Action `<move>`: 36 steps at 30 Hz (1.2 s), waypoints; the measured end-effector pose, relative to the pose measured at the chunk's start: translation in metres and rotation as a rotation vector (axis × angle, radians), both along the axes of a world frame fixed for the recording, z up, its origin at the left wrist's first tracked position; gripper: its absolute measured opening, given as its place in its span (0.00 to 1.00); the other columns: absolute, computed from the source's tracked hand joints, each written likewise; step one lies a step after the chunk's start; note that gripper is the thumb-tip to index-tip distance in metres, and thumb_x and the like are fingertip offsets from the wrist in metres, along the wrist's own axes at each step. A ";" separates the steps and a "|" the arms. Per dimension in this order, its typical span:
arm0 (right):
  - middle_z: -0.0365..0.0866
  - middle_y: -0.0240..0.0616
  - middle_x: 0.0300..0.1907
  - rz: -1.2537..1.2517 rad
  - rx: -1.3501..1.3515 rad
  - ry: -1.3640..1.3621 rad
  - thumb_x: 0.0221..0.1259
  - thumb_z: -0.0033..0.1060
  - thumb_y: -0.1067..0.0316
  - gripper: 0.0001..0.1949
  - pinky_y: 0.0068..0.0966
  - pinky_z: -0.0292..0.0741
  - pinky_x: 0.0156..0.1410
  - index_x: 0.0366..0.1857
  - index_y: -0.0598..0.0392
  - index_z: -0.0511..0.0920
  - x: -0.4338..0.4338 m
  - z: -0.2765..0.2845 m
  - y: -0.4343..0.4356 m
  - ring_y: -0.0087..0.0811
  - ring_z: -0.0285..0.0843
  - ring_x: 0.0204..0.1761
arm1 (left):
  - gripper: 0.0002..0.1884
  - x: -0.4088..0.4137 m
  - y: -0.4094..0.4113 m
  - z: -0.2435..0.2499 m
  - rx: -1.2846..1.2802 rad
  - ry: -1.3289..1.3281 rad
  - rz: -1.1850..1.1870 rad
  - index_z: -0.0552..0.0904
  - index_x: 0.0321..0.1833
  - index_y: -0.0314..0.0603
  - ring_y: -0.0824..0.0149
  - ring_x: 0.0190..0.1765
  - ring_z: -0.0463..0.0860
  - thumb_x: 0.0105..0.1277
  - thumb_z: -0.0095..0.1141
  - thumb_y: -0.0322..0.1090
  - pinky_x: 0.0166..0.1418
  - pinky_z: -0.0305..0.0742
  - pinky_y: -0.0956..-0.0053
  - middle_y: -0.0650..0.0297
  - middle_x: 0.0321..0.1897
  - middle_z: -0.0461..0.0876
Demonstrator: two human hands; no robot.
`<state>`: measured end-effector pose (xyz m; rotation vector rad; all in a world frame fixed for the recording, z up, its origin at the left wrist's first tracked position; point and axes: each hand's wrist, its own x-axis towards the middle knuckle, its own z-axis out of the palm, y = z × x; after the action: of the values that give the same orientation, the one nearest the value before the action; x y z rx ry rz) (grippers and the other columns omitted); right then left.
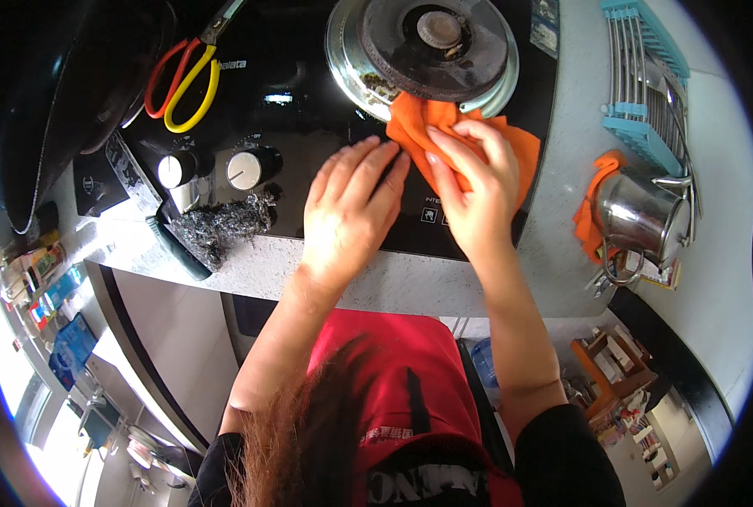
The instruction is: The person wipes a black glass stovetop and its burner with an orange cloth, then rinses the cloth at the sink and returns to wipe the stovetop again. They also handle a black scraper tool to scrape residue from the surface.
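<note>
My right hand [478, 177] pinches a bunched orange cloth [519, 149] over the black glass cooktop [307, 114]. The cloth's far edge meets the rim of a shiny round metal dish [348, 70] with brown residue on it. Over that dish sits a dark round disc [389, 38] with a brown central knob. My left hand [354, 196] lies palm down on the glass, just left of the cloth, and shows nothing in its grasp. Its fingertips are close to the cloth; whether they touch it I cannot tell.
Left of my hands are two control knobs [244, 171], a steel-wool scourer [231, 225], a knife [177, 244] and red-and-yellow-handled scissors [193, 95]. A dark pan [66, 114] stands farther left. At right are a dish rack [643, 127], a metal pot [633, 212] and another orange cloth [589, 215].
</note>
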<state>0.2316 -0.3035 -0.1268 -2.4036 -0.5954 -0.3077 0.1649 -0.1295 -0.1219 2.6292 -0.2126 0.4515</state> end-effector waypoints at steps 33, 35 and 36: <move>0.85 0.36 0.49 0.019 -0.012 0.018 0.58 0.75 0.68 0.15 0.37 0.77 0.53 0.50 0.45 0.91 -0.068 0.021 -0.035 0.39 0.83 0.47 | 0.31 -0.149 -0.007 0.010 0.146 0.117 -0.853 0.82 0.67 0.37 0.60 0.72 0.79 0.58 0.56 0.37 0.75 0.74 0.66 0.58 0.68 0.81; 0.85 0.43 0.51 -0.183 0.152 -0.022 0.63 0.72 0.69 0.16 0.40 0.77 0.61 0.55 0.52 0.88 -0.048 0.015 -0.045 0.45 0.83 0.51 | 0.30 -0.145 -0.010 0.015 0.085 0.154 -0.841 0.82 0.67 0.37 0.60 0.72 0.79 0.58 0.56 0.37 0.75 0.74 0.66 0.58 0.68 0.82; 0.83 0.45 0.55 -0.284 0.143 -0.026 0.66 0.70 0.67 0.17 0.42 0.75 0.64 0.59 0.53 0.85 -0.033 0.018 -0.043 0.47 0.80 0.55 | 0.30 -0.144 -0.011 0.014 0.059 0.167 -0.832 0.82 0.67 0.37 0.60 0.71 0.80 0.58 0.56 0.37 0.75 0.74 0.66 0.58 0.67 0.82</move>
<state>0.1990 -0.3470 -0.1092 -2.3463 -0.2327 -0.4853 0.0213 -0.1408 -0.1082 2.3339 -1.2005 -0.0631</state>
